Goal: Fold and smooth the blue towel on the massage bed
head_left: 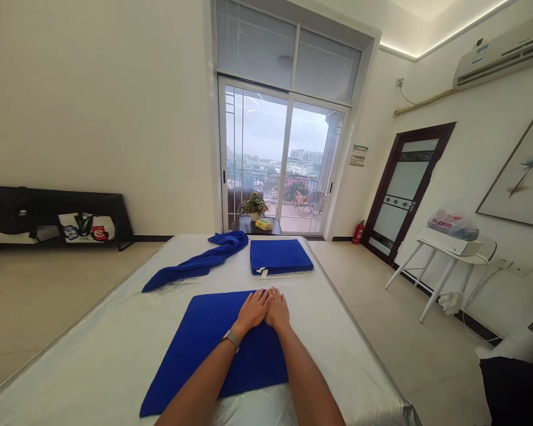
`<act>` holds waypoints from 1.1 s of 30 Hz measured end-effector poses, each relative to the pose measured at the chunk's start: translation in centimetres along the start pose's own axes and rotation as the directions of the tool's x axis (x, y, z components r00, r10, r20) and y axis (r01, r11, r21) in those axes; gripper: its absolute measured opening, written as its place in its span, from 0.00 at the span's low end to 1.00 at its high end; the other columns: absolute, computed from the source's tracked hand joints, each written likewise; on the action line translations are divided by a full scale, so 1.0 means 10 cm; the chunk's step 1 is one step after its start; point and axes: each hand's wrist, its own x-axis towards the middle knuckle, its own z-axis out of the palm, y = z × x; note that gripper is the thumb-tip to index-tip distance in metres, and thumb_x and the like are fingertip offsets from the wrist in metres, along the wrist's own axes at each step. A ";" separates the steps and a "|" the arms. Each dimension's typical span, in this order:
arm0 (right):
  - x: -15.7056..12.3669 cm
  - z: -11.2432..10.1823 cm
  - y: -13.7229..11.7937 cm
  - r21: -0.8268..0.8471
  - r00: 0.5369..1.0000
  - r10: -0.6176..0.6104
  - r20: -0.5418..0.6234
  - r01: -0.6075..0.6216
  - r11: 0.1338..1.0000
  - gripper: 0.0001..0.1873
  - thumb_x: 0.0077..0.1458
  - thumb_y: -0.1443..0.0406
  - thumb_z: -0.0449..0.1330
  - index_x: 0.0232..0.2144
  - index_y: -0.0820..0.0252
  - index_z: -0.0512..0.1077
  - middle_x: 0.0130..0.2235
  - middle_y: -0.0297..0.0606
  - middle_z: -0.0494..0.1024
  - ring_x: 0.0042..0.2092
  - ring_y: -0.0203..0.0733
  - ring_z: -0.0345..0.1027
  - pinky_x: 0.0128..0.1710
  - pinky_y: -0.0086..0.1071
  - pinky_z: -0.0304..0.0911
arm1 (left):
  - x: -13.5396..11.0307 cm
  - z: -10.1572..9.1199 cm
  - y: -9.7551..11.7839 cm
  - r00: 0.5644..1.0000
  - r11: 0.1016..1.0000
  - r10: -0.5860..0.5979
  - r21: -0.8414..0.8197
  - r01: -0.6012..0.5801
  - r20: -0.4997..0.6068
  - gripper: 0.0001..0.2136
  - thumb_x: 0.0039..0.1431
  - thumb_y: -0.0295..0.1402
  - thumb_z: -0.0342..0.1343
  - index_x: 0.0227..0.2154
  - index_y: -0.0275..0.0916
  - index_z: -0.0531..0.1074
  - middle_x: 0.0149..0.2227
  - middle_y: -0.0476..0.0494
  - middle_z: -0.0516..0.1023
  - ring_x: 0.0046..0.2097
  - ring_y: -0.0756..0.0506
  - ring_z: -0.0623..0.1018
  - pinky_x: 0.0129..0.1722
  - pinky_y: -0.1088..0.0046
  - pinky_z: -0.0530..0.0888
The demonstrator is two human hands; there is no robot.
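Observation:
A blue cloth [190, 349], folded into a flat rectangle, lies on the white-covered bed-like surface [106, 343] in front of me. My left hand [252, 309] rests flat on its far right part, fingers stretched forward. Close against it, my right hand [277, 307] also lies flat near the cloth's far right corner. Neither hand grips anything. Beyond them sits a neat stack of folded blue cloths [279, 255] with a white tag at its near edge. To the left of that stack is a crumpled, twisted blue cloth [195, 263].
Past the far edge stand a chair-like dark seat or table [245, 225], a potted plant [254, 204] and a yellow packet [264, 223]. A white chair [439, 254] carrying a box and bag is at right. A black rack [48, 204] stands along the left wall.

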 end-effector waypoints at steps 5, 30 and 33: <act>0.04 -0.01 -0.05 0.020 0.998 0.069 -0.007 -0.069 0.997 0.35 0.68 0.56 0.37 0.70 0.70 0.49 0.72 0.44 0.48 0.73 0.43 0.37 0.70 0.41 0.33 | -0.36 -0.14 -0.59 0.986 0.988 -0.153 0.032 0.151 0.066 0.28 0.70 0.48 0.33 0.67 0.45 0.57 0.69 0.38 0.59 0.70 0.37 0.57 0.66 0.49 0.55; 0.42 -0.13 0.24 0.214 0.905 0.401 -0.143 -0.367 0.905 0.21 0.64 0.56 0.52 0.53 0.59 0.74 0.59 0.47 0.69 0.57 0.47 0.64 0.53 0.34 0.59 | -1.11 -0.67 -1.60 0.828 0.834 -0.551 -0.099 0.543 -0.099 0.32 0.70 0.49 0.33 0.62 0.28 0.65 0.63 0.27 0.67 0.64 0.36 0.67 0.62 0.57 0.63; 0.38 -0.09 0.22 0.242 0.893 0.420 -0.163 -0.376 0.895 0.19 0.65 0.57 0.51 0.50 0.56 0.75 0.57 0.45 0.70 0.54 0.46 0.65 0.49 0.33 0.61 | -1.10 -0.71 -1.66 0.800 0.812 -0.583 -0.131 0.569 -0.139 0.28 0.70 0.45 0.35 0.57 0.30 0.70 0.59 0.30 0.72 0.60 0.37 0.70 0.61 0.58 0.66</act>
